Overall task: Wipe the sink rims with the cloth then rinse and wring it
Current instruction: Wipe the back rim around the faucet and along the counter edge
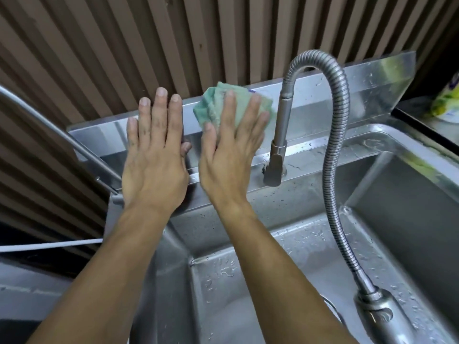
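Note:
A folded green cloth (pixel 213 105) lies flat against the steel backsplash (pixel 372 90) at the back of the sink. My right hand (pixel 228 150) presses on the cloth with fingers spread, covering its lower part. My left hand (pixel 154 155) rests flat on the backsplash just to the left, fingers apart, touching no cloth. The back rim (pixel 310 167) of the stainless sink runs below both hands, wet with drops. The basin (pixel 248 294) sits under my forearms.
A flexible coiled faucet hose (pixel 332 150) arches right of the cloth, its spray head (pixel 377 311) hanging low at the right. The faucet body (pixel 275 160) stands on the rim. A corrugated brown wall (pixel 149 40) rises behind. A yellow-green packet (pixel 447 100) sits at the far right.

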`<state>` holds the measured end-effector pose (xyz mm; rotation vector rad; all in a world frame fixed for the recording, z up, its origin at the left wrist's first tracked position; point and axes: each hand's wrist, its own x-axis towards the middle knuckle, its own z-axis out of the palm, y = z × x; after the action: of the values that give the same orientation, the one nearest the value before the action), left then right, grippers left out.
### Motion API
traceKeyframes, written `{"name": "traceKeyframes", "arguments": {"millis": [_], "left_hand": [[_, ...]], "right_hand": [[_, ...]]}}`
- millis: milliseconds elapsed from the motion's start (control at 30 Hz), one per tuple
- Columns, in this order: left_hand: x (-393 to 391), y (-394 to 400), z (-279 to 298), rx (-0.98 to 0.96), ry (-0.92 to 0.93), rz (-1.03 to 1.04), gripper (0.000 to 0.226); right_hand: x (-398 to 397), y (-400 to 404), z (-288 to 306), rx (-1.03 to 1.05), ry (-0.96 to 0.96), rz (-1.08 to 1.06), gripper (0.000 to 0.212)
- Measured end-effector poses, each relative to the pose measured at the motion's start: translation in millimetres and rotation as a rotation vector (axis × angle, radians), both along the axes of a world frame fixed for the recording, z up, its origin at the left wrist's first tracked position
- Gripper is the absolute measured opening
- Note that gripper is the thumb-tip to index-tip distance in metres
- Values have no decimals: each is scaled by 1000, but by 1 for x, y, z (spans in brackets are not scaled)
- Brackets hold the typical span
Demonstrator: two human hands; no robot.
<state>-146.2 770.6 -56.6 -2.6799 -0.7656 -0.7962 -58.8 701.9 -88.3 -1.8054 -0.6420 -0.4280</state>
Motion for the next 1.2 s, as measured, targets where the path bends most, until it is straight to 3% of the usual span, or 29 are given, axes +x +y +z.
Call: {"name": "traceKeyframes", "arguments": {"millis": [133,200,400,533,667,733,833,900,967,1033,1133,1200], "left_hand": [[2,-1,-1,17,-11,-5,66],[3,-1,-2,34,-6,6,66],[3,0,-3,64,33,2,66],[3,-2,-4,71,42,25,63],[3,-2,-3,68,46,13,63],[3,-2,-4,57,32,17,63],[4,0,-6,57,17,22,62],[5,0,-6,55,21,14,63],[5,1,-7,53,23,6,63],[4,3,-8,63,17,-2,63],[4,4,-9,86,7,-23,62],[4,3,-10,90,6,-20,62]], "right_hand": [[28,6,26,326,275,-148,57],[19,11,25,396,254,-161,57],[11,-10,-7,12,-17,-41,58],[26,-8,5,-64,-6,-73,61],[32,-15,1,-175,-142,-48,62],[34,-16,3,-155,-141,-51,60],[16,-3,16,56,94,-59,57],[-2,-2,20,112,145,-41,56],[-15,-17,16,-9,99,64,60],[-22,-40,16,-264,54,156,66],[-28,-62,1,-670,45,129,65],[-29,-63,-11,-770,-16,70,60]]}}
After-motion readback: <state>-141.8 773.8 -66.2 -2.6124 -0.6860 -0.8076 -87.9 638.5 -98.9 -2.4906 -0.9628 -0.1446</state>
